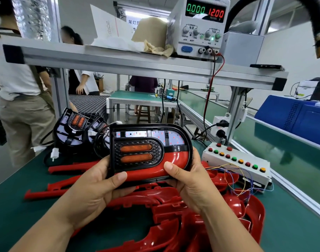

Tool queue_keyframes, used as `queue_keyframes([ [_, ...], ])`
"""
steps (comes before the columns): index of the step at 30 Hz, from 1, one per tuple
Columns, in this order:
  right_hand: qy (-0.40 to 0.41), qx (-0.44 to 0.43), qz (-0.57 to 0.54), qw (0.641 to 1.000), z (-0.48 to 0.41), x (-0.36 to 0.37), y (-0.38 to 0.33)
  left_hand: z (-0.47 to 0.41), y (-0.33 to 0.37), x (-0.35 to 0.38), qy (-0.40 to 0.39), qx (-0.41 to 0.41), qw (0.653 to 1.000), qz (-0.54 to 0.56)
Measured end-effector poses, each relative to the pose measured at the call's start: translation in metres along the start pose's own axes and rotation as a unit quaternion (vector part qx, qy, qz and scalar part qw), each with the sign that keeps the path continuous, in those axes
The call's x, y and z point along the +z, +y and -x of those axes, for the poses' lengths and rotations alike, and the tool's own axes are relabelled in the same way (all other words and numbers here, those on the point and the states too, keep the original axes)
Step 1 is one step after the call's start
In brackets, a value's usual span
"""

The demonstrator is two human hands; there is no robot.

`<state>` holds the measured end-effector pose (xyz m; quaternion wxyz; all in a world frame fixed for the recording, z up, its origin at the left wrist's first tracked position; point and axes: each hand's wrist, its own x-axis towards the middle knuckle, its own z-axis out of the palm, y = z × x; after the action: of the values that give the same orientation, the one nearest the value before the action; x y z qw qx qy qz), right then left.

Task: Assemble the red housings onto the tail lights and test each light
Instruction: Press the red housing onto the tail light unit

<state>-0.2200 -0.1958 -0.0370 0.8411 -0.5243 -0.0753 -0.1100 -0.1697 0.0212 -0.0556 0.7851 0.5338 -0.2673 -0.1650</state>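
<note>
You are holding the black-framed tail light with two amber oval lenses (137,153) up in front of you, above the bench, with its long side level. A glossy red plastic housing (175,159) is sitting across its lower half and round its right end, while the white LED board above it is showing bare. Your left hand (99,180) is gripping the lower left corner, thumb lying on the front edge and fingers curled behind. Your right hand (188,180) is clasping the lower right end, thumb pressing on the red housing and fingers wrapping round the back.

Directly beneath your hands, a heap of loose red curved housings (173,206) is lying on the green bench mat (10,206). Behind the lamp to the left, several bare black tail light bodies (73,128) with their white plugs are leaning together. To the right, a white switch box with red, green and yellow push buttons (235,160) is resting on the mat, thin coloured wires trailing from it. Above, on the aluminium shelf (119,59), a bench power supply (199,28) is reading 0.000 and 12.00, with red and black leads (210,91) hanging down from it.
</note>
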Motion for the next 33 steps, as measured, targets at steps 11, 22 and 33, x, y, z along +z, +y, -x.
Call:
queue_keyframes([
  [11,0.028,-0.047,0.030,0.998,0.000,0.002,-0.005,-0.004,-0.007,0.012,0.019,0.030,0.999,0.001],
  [22,0.019,-0.032,-0.059,0.998,0.006,0.026,0.020,-0.004,-0.014,0.030,0.028,0.055,0.996,0.059],
  [33,0.039,-0.046,-0.019,0.998,0.006,0.023,0.022,-0.009,-0.018,0.033,0.033,0.089,0.995,0.018],
])
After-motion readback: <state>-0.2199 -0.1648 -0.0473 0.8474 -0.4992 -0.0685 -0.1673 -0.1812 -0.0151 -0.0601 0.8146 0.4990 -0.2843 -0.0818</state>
